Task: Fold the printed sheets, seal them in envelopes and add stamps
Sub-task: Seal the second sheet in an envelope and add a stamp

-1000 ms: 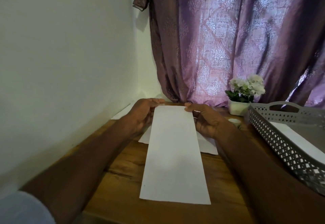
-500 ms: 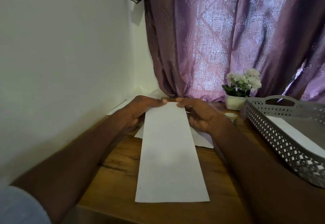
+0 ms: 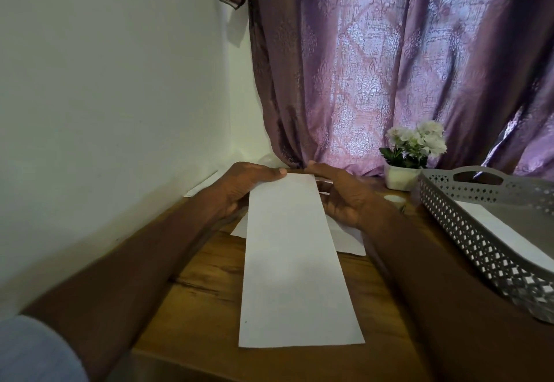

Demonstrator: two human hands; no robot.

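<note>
Both hands are pinching the far end of one long folded sheet, so folding is only partway done.

left hand (image 3: 245, 183) and right hand (image 3: 341, 198) are gripping the folded sheet (image 3: 296, 261), which is lying lengthwise on the desk (image 3: 207, 276); more paper (image 3: 347, 240) is sitting underneath, another sheet's waiting in the grey tray (image 3: 467, 231), and I'm seeing no envelopes or stamps, so sealing and stamping look untouched.

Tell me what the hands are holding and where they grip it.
Both hands hold the long folded sheet at its far end: the left hand pinches the far left corner, the right hand the far right corner.
</note>
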